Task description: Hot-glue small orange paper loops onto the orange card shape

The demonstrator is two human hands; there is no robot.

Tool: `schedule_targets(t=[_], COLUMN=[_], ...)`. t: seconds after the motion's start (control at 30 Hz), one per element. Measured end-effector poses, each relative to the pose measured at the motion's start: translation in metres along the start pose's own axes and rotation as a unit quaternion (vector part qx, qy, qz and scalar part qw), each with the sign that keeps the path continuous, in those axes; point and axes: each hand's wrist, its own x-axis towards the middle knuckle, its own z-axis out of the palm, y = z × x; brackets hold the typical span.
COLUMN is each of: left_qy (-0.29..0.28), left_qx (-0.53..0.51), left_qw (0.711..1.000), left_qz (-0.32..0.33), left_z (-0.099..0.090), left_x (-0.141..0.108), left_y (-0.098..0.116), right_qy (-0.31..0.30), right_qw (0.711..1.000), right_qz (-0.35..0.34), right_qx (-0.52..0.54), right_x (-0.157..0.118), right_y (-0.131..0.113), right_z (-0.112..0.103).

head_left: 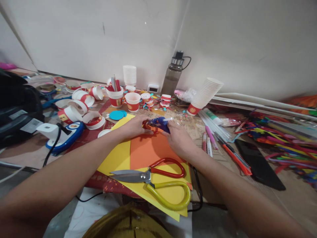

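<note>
My right hand (180, 137) is wrapped round a blue hot glue gun (159, 122), with a pale glue stick poking out of its back end. Its nozzle side points left, toward my left hand (136, 127). My left fingers are closed on a small reddish piece (146, 125), too blurred and covered to name. Both hands are over a sheet of orange paper (151, 148), which lies on yellow paper (111, 158). Closer to me, scissors (143, 177) with one red and one yellow handle rest on these sheets, blades slightly apart and pointing left.
Cut cup rings (94, 120) and a power strip (65, 137) are at left. Paper cups (132, 101), blue discs (117, 115) and a bottle (172, 74) stand or lie behind. A leaning cup stack (205, 96), utility knife (237, 160), phone (260, 163) and pipe cleaners (279, 142) are at right.
</note>
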Motion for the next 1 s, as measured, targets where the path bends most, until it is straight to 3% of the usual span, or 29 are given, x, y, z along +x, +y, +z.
schedule_targets(t=[0.73, 1.0], left_qy=[0.006, 0.004], left_qx=[-0.011, -0.011], left_qw=[1.0, 1.0], left_qz=[0.006, 0.014], left_z=[0.0014, -0.0014], left_x=[-0.0014, -0.0019], left_y=[-0.004, 0.002], right_qy=[0.001, -0.014], right_qw=[0.999, 0.999], right_qz=[0.03, 0.028], right_qx=[-0.025, 0.025], right_x=[-0.0035, -0.0018], right_y=[0.0031, -0.0013], right_z=[-0.0032, -0.0055])
